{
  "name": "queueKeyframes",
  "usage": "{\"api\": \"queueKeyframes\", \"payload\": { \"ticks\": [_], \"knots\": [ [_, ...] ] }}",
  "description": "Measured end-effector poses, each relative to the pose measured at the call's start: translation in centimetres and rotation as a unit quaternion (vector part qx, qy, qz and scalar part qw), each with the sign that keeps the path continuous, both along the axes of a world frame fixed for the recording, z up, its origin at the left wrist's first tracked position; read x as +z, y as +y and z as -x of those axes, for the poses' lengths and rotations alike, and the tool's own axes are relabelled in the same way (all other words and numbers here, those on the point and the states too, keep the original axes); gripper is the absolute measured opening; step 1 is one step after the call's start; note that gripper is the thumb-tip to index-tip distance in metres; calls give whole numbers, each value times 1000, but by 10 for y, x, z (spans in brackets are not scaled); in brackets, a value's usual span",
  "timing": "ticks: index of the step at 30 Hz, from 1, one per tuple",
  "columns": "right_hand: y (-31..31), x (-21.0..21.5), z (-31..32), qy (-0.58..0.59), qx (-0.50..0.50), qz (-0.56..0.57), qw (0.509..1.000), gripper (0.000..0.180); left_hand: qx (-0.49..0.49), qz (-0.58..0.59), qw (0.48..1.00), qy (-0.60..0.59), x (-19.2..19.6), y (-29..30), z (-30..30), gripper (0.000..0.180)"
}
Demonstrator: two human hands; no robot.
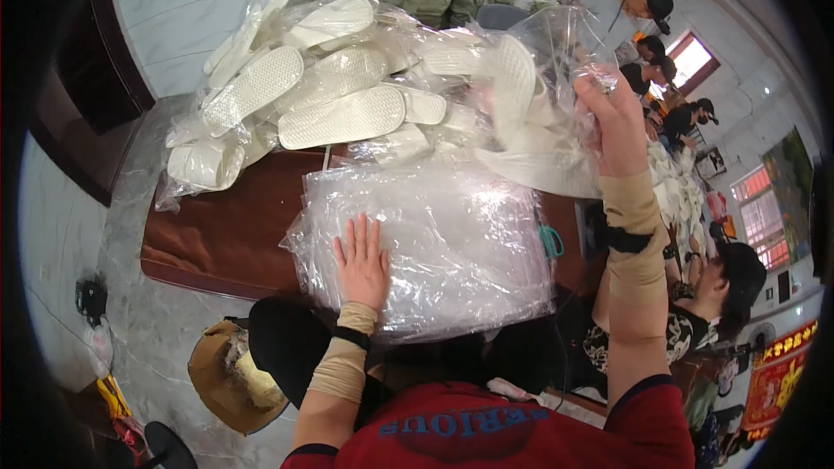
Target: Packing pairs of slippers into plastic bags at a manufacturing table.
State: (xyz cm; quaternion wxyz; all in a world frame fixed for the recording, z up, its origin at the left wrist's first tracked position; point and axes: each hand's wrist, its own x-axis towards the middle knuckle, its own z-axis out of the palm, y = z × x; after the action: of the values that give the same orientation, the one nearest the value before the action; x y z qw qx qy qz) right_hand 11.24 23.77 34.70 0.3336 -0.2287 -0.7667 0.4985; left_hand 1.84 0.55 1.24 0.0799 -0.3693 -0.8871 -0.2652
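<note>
Head view: left hand (361, 262) flat, open on bag stack (452, 243); right hand (612, 117) pinching clear bag (556, 43) above.

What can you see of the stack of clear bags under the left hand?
The bag stack is a thick pile of thin, glossy, crinkled clear plastic bags, lying flat on the brown table at its near edge, some overhanging. The left hand rests flat on it, fingers spread. White slippers are heaped behind it.
</note>
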Motion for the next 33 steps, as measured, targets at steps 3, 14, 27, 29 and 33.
{"api": "queueKeyframes", "payload": {
  "ticks": [3,14,27,29,33],
  "knots": [
    [-31,-33,-12,7,30,-320,947,13,-5,-3,1000,2,1,3,-2,60],
    [-111,-177,-27,-130,144,-101,976,24,-16,35,999,22,-12,-1,-4,70],
    [98,-287,-77,-234,-114,-315,913,29,-25,39,998,30,-6,8,-1,75],
    [92,-282,-74,-238,20,-13,971,34,-16,31,999,-8,-1,6,-3,71],
    [77,-250,-73,-222,85,59,970,34,-29,23,999,20,-11,0,1,68]
  ]
}}
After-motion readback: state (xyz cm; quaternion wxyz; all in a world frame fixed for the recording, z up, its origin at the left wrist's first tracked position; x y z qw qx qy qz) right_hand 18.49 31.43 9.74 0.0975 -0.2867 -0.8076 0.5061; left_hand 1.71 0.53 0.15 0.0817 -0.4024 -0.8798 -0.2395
